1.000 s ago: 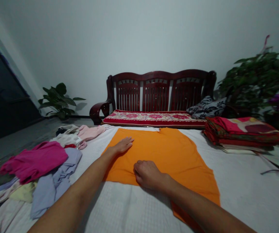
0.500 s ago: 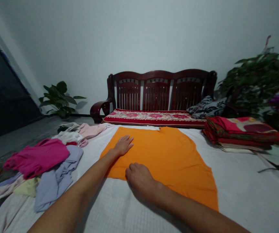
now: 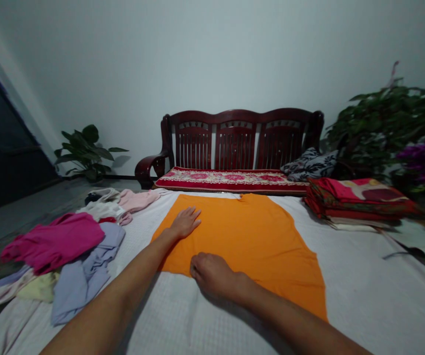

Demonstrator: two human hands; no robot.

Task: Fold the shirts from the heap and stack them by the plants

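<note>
An orange shirt (image 3: 242, 231) lies spread out over the white cloth in front of me. Flat on its left part rests my left hand (image 3: 186, 223), fingers stretched out and pointing away to the right. My right hand (image 3: 211, 272) is at the shirt's near edge, its fingers curled down and closed on the fabric there. The fingertips of that hand are hidden beneath it. Slight wrinkles run across the right side of the shirt.
To the left lie a magenta garment (image 3: 55, 241), lavender clothing (image 3: 87, 271) and a pale pink piece (image 3: 138, 199). A folded stack of red fabric (image 3: 356, 199) sits at the right on the white cloth (image 3: 364, 281). Behind stands a dark wooden bench (image 3: 234, 140), with potted plants on either side.
The view has shifted slightly. My right hand stays at the shirt's near edge with its fingers curled, a little lower in the picture; my left hand keeps its place on the shirt.
</note>
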